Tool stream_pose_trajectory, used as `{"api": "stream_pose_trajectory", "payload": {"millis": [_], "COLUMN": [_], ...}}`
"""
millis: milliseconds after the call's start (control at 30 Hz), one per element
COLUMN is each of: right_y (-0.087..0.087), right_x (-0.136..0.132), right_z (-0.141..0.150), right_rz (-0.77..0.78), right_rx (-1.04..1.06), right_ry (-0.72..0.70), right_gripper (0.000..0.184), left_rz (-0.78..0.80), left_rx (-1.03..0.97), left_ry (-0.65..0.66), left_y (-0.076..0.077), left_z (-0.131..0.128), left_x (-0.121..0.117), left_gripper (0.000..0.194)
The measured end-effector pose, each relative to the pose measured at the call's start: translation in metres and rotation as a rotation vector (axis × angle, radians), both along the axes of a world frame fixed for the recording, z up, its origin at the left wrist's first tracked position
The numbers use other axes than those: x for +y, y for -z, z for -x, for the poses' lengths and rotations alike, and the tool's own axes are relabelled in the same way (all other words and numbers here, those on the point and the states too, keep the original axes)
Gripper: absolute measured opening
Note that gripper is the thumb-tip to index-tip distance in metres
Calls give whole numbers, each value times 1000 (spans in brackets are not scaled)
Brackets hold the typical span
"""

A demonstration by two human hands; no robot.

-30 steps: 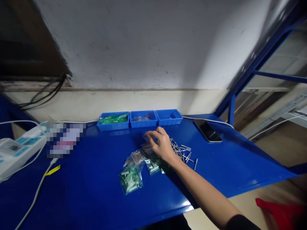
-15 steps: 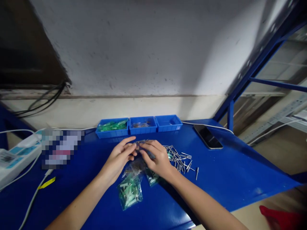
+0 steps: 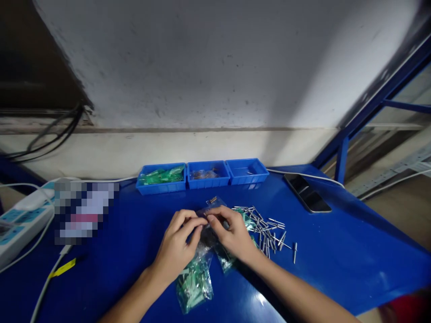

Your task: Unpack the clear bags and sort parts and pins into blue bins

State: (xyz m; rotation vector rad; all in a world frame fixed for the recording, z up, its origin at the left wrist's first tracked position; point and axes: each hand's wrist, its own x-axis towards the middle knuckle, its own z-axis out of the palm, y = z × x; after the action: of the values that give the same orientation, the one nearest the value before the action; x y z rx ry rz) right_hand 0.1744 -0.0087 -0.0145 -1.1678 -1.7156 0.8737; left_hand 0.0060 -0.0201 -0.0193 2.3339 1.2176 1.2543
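Observation:
My left hand (image 3: 180, 240) and my right hand (image 3: 232, 231) meet over the table, thumbs and fingertips pinched on the edge of a small clear plastic bag (image 3: 218, 202). A few small brass-coloured pieces show at its far end. More clear plastic lies below my fingers, partly hidden by them. Nearest my left wrist is a clear bag of green plastic pieces (image 3: 194, 285). Another bag with green contents (image 3: 225, 260) sits partly under my right hand. Beside that hand, loose silver pop rivets (image 3: 267, 231) are spread in a pile.
Three joined blue trays line the back: green pieces in the left tray (image 3: 161, 186), small bagged parts in the middle tray (image 3: 208, 181), a small thin piece in the right tray (image 3: 247, 177). A phone (image 3: 308, 194) lies right; a power strip (image 3: 25, 224) and cables are left.
My left fingers have curled in from a more spread pose, and both hands now pinch the clear bag closer together. The camera view has shifted slightly.

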Motion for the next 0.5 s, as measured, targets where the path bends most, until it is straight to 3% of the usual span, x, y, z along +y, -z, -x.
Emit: {"api": "stream_pose_trajectory", "payload": {"millis": [167,333,400,500], "right_y": [4,1,0,-4], "right_x": [-1,-8,-11,-12], "right_z": [-4,-5,-3,0], "right_rz": [-257,-459,-466,-372], "right_rx": [-76,-227,-255,-213], "right_ry": [58,-99,-121,-56], "right_gripper": [13,23,29,29], "left_rz": [365,656,680,537], "left_rx": [-155,-480,-525,-494], "left_ry": [-8,-28,-52,-129], "left_y": [-2,-7,-7,-8], "left_z": [-1,-2,-2,-2], "left_x": [0,2,4,4], "left_gripper": [20,36,30,19]}}
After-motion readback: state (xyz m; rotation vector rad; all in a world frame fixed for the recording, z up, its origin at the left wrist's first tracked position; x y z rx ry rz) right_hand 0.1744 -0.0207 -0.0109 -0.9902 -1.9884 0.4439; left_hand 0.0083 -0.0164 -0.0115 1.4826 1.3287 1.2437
